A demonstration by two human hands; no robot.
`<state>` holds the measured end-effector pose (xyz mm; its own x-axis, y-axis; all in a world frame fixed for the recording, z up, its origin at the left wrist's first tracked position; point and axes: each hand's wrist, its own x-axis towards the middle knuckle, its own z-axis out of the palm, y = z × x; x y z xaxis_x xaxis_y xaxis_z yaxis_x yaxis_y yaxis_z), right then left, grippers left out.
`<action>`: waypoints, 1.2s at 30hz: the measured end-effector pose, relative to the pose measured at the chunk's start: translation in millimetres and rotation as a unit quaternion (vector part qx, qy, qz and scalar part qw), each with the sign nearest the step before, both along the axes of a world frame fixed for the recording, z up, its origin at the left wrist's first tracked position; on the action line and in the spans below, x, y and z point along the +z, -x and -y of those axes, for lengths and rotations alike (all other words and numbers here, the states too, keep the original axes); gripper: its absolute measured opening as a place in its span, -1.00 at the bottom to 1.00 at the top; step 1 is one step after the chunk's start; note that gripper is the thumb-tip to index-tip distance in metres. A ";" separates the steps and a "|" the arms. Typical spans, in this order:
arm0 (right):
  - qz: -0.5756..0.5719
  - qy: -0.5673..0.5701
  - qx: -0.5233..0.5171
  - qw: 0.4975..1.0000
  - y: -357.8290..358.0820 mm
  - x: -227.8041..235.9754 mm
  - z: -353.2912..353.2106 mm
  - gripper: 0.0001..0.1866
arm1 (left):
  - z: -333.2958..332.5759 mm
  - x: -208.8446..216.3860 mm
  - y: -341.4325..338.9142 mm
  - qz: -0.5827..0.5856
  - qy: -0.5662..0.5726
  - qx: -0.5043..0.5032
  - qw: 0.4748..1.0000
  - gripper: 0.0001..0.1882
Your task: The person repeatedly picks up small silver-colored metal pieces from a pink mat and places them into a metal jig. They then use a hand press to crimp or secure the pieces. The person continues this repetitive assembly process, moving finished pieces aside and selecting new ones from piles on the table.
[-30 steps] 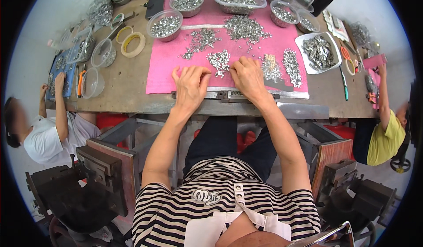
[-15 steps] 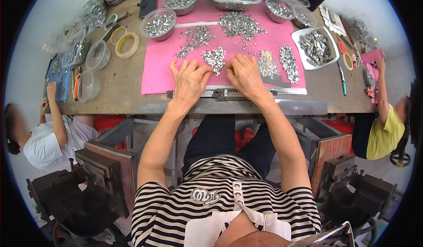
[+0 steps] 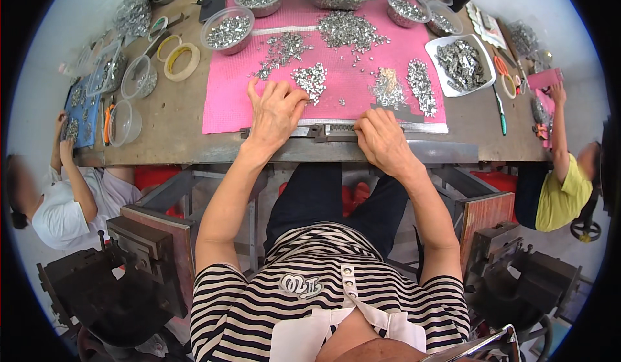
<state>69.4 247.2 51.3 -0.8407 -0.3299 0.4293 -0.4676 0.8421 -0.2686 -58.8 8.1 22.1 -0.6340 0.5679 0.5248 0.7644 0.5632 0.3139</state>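
My left hand [image 3: 277, 111] is over the pink mat, thumb and index fingertips pinched together beside a small heap of shiny metal pieces [image 3: 310, 81]. Whatever sits in that pinch is too small to make out. At the mat's front edge, my right hand [image 3: 383, 141] has its fingers curled and closed at the right part of a narrow metal jig [image 3: 337, 131] with a row of small parts in it. Its fingertips hide what they hold, if anything. Between the hands a few loose metal pieces [image 3: 341, 102] lie on the pink mat [image 3: 226, 103].
Larger metal piles [image 3: 349, 31] lie farther back, below a clear tub [image 3: 339, 1]. A white dish [image 3: 464, 90] of dark metal parts stands right, beside a green-handled tool [image 3: 502, 124]. Tape rolls [image 3: 182, 63] lie left. Co-workers sit at both sides.
My right hand has moved from beside the small heap toward me and right, down to the jig. My left hand stays near the heap, still pinched.
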 end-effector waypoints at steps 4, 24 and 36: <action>-0.002 -0.022 0.005 1.000 -0.5 1.2 -1.1 -0.82 | -0.2 2.7 2.7 0.003 0.005 -0.007 1.000 -0.93; -0.085 0.015 -0.075 0.993 75.8 -35.4 54.8 -0.91 | 11.7 -0.2 4.9 0.070 -0.016 0.011 0.997 -0.93; -0.045 0.052 -0.021 0.997 78.1 -25.2 34.1 -0.90 | 3.8 3.8 9.1 0.034 -0.006 -0.008 0.999 -0.95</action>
<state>-8.7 213.1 26.1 -0.8092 -0.2450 0.5341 -0.4586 0.8315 -0.3134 -67.9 4.4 25.9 -0.6588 0.5729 0.4876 0.7504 0.5468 0.3715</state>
